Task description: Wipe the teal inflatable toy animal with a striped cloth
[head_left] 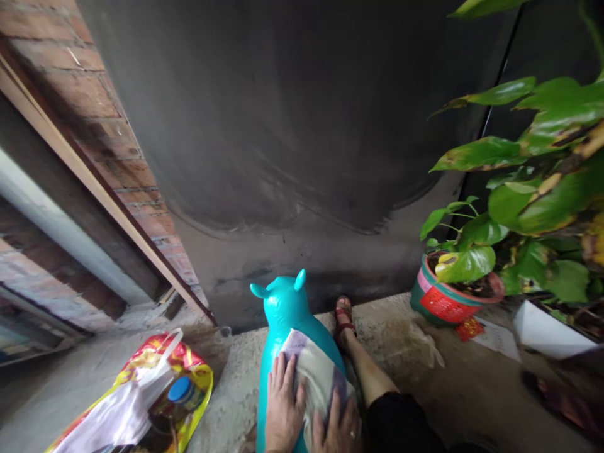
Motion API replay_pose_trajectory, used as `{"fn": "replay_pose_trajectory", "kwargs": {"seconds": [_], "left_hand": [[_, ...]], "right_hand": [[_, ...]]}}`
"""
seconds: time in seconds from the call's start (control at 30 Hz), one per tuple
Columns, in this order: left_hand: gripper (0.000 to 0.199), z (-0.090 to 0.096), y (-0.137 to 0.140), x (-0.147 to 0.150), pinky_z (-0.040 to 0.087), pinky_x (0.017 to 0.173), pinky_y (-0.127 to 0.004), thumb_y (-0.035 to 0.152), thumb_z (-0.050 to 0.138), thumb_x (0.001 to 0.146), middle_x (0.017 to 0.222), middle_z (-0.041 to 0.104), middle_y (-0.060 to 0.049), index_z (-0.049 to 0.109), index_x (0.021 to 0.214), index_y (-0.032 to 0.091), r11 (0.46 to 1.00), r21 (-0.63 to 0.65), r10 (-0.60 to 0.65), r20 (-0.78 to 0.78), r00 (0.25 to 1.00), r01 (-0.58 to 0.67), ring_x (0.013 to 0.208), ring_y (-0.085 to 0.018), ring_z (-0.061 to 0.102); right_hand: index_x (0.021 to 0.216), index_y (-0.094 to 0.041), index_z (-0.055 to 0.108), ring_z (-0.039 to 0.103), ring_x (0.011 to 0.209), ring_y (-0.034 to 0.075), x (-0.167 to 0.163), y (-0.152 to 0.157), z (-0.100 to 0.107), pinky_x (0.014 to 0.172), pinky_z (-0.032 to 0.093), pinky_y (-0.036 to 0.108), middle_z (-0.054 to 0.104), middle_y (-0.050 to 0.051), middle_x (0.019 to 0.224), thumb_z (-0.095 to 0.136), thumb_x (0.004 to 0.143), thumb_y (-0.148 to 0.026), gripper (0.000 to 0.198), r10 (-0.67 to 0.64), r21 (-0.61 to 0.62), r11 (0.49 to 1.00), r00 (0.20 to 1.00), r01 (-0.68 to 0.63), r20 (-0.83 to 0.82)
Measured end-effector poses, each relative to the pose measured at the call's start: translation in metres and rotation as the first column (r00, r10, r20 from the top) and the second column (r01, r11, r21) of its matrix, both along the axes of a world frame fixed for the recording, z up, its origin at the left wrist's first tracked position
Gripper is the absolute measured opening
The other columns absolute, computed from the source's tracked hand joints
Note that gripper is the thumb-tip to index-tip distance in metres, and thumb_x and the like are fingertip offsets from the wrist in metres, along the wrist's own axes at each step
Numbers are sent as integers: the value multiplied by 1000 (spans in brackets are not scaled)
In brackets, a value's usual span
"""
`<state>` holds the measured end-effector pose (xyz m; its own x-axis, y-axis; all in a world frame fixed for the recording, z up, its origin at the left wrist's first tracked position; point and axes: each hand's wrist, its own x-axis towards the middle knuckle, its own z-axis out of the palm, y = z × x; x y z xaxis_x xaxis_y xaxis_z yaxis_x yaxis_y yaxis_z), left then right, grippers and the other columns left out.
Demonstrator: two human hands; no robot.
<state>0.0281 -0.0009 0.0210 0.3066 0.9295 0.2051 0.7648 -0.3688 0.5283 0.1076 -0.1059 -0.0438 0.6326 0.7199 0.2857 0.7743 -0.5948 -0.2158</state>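
A shiny turquoise inflatable animal toy (pixel 287 309) with two small ears stands upright at the bottom middle, its head towards the dark wall panel. Over its back lies a pale cloth (pixel 314 370) with purple-grey patches. My left hand (pixel 285 402) rests on the toy and the cloth's left edge, fingers stretched out. Just right of it, my right hand (pixel 337 425) presses on the cloth with its fingers apart; a ring shows on one finger. Both wrists run off the bottom edge.
My sandalled foot (pixel 345 314) is beside the toy. Left is a red-yellow bag (pixel 201 371) holding a blue-lidded jar (pixel 182 390). A potted plant (pixel 455 292) and white planter (pixel 550 330) stand right. A dark panel (pixel 302 126) rises ahead, beside a brick wall (pixel 80 94).
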Motion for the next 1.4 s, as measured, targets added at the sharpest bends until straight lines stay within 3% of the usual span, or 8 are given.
{"fn": "replay_pose_trajectory", "kwargs": {"seconds": [0.13,0.33,0.47,0.7,0.87,1.0,1.13,1.4], "left_hand": [[50,-10,2,1,23,118,-55,36,33,93,155,31,-9,44,139,21,1000,5,13,7,1000,-13,146,-25,20],[49,-18,6,7,22,118,-56,37,28,95,156,30,-6,44,139,25,996,-14,93,14,996,-93,146,-25,20],[50,-16,8,8,22,118,-56,37,23,96,157,28,-8,41,141,23,995,-23,92,-2,996,-92,146,-25,17],[53,-11,-8,-10,23,118,-55,39,26,94,156,31,-9,42,140,21,991,-101,94,62,994,-87,146,-25,21],[53,-44,-60,-48,31,117,-41,41,40,87,152,40,2,44,139,34,978,-98,200,179,963,-185,142,-21,31],[51,-69,-79,-64,38,113,-40,42,42,84,147,47,2,50,134,34,974,-126,209,171,963,-189,138,-22,39],[58,-70,-62,-57,30,116,-48,46,35,87,152,38,-10,49,136,19,971,-142,214,150,965,-193,141,-26,33],[61,-42,10,-25,21,120,-51,40,23,93,155,31,-15,31,145,9,949,-223,243,60,968,-225,147,-25,16]], "right_hand": [[140,-14,44,53,120,37,19,39,31,91,48,54,48,22,138,30,93,-55,64,-59,-118,992,989,43,-137],[149,-21,24,29,139,35,62,98,70,103,39,53,27,18,153,31,94,-55,65,197,-210,936,915,-282,-353],[150,-27,18,24,142,33,66,112,74,106,36,53,22,15,156,35,93,-59,68,227,-209,924,898,-321,-378],[146,-20,31,28,140,37,31,54,77,102,40,57,28,20,152,33,95,-49,59,143,-222,949,934,-223,-329],[140,-17,44,35,135,39,3,-26,24,100,43,55,38,21,147,43,88,-56,65,199,-93,972,969,-214,-150],[135,-15,52,35,135,42,-3,-45,-4,100,43,55,42,21,143,49,81,-64,73,215,-25,975,971,-219,-105],[142,-18,41,33,136,41,9,-9,20,96,44,59,34,22,149,45,83,-67,77,171,-80,979,971,-187,-169],[149,-30,21,11,145,34,52,97,86,109,27,60,13,14,158,47,88,-54,70,347,-175,888,869,-425,-353]]}}
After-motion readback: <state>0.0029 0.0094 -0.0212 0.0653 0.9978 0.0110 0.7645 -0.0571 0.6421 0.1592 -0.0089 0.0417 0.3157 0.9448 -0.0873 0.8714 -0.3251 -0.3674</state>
